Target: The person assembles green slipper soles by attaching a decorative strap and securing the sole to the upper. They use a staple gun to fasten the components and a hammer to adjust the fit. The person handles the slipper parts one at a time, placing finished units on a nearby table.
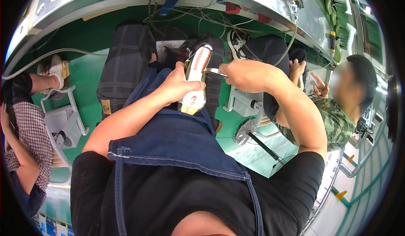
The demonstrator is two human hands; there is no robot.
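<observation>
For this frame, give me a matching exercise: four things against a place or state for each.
Things:
1. left hand
2. right hand
3. shoe
4. denim apron

Places or states:
A. over the wearer's lap
B. wrapped around the shoe from the side
C. grips a metal tool at the shoe's edge
D. sole facing up, held on the lap

Pairs: 1-B, 2-C, 3-D, 4-A

One shoe point(197, 80), one metal tool point(215, 71), seemingly scissors.
</observation>
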